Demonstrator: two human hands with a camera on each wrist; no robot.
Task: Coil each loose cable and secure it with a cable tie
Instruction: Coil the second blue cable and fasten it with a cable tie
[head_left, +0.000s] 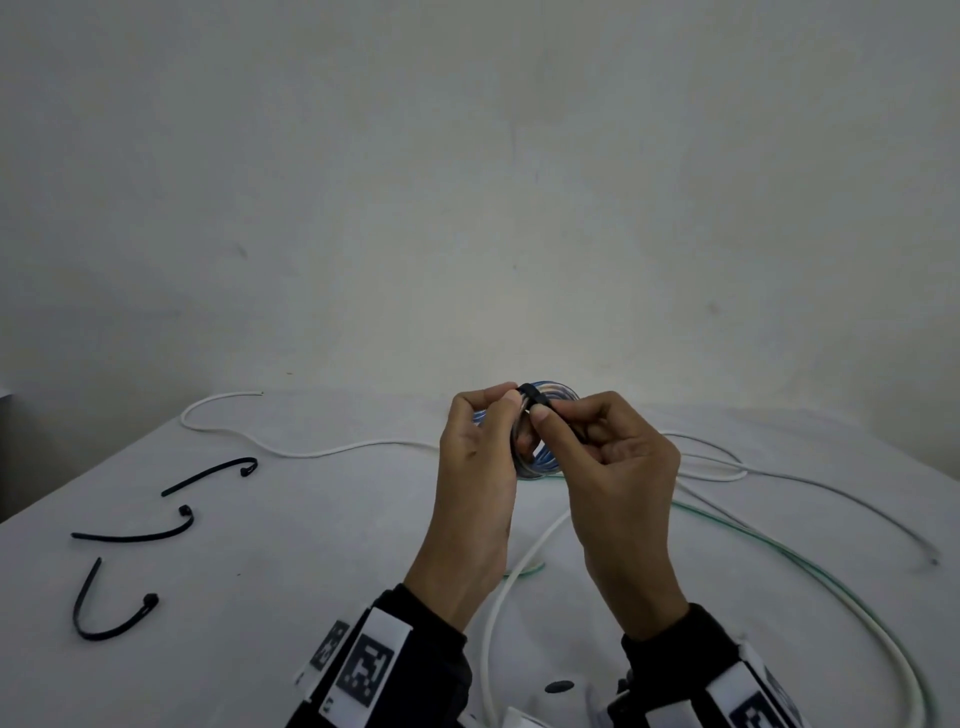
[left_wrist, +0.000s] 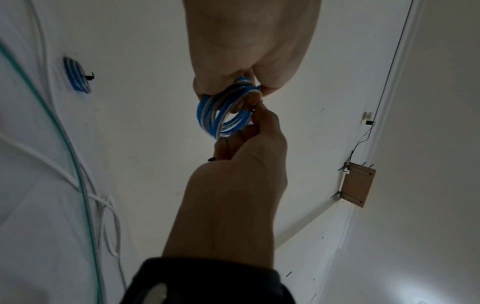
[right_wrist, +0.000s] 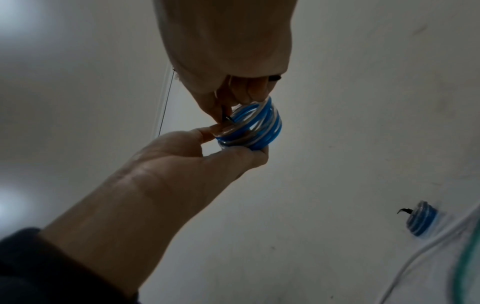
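Holding the small blue-and-clear coiled cable (head_left: 540, 457) above the white desk (head_left: 311, 545), my left hand (head_left: 475, 467) pinches its rim. My right hand (head_left: 618, 467) pinches the black cable tie (head_left: 535, 397) over the top. Coil looks light, springy, slick; I judge best hold beside the tie, loops squeezed flat.

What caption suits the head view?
Both hands fasten a black cable tie round a blue coil.

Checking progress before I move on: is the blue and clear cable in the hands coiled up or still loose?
Coiled: the blue and clear cable sits in tight stacked loops between the left hand and right hand.
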